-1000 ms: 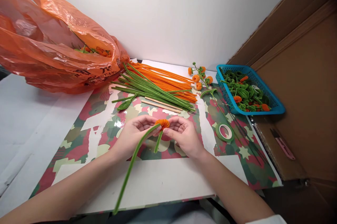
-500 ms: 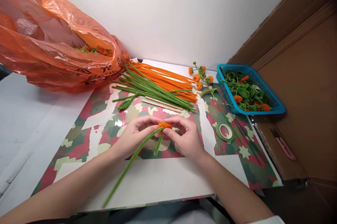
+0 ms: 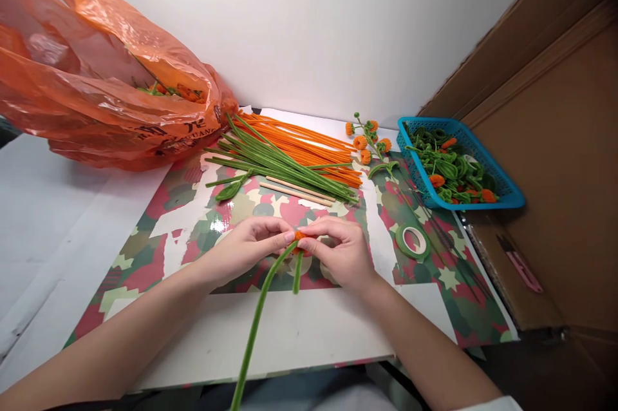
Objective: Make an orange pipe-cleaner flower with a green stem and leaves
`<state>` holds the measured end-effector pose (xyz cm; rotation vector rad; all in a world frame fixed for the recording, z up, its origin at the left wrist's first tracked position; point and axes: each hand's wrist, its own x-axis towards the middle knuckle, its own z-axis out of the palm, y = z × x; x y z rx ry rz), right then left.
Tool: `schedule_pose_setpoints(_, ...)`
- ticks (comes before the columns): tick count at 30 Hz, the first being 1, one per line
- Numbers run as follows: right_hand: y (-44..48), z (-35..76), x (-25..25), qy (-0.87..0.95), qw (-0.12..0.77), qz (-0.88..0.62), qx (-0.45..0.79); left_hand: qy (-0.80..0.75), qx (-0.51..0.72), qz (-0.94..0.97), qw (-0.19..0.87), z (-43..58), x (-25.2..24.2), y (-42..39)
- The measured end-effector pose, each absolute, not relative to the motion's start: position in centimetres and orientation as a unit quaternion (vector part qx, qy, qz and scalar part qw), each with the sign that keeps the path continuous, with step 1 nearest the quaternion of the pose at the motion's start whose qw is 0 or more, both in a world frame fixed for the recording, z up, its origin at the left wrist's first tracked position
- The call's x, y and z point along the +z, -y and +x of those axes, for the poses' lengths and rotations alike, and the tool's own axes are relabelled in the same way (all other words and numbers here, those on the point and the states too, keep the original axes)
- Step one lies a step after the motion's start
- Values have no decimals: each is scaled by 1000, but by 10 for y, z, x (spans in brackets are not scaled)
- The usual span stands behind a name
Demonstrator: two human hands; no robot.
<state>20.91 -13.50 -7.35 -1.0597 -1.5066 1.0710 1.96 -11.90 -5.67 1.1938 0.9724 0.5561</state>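
Observation:
Between the fingertips of both my hands is a small ribbed orange pipe-cleaner flower (image 3: pixel 300 236), mostly covered by the fingers. My left hand (image 3: pixel 253 245) pinches it from the left, with thumb and index finger closed. From the other side my right hand (image 3: pixel 342 250) grips it, thumb below and fingers above. A green pipe cleaner (image 3: pixel 261 308) comes out beneath the flower. Its long end bends down past the table's front edge, and its short end hangs near the right thumb. Both hands are above the camouflage-patterned sheet (image 3: pixel 270 279).
Beyond the hands lie green pipe cleaners (image 3: pixel 290 169), orange pipe cleaners (image 3: pixel 309 140) and wooden sticks (image 3: pixel 297 193). A finished flower stem (image 3: pixel 374 140), green tape roll (image 3: pixel 412 241), blue basket (image 3: pixel 512 198) and pink-handled tool (image 3: pixel 524 272) are at right. An orange plastic bag (image 3: pixel 111 102) stands at left.
The long green end has swung right and down, and the short end hangs straighter. My fingers have closed further over the orange flower, so less of it shows.

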Motion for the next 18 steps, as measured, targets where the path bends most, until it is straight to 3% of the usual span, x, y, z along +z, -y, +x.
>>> schedule_pose_setpoints(18, 135, 210, -80, 638, 470, -414, 449, -405, 188, 560, 698, 18, -52, 116)
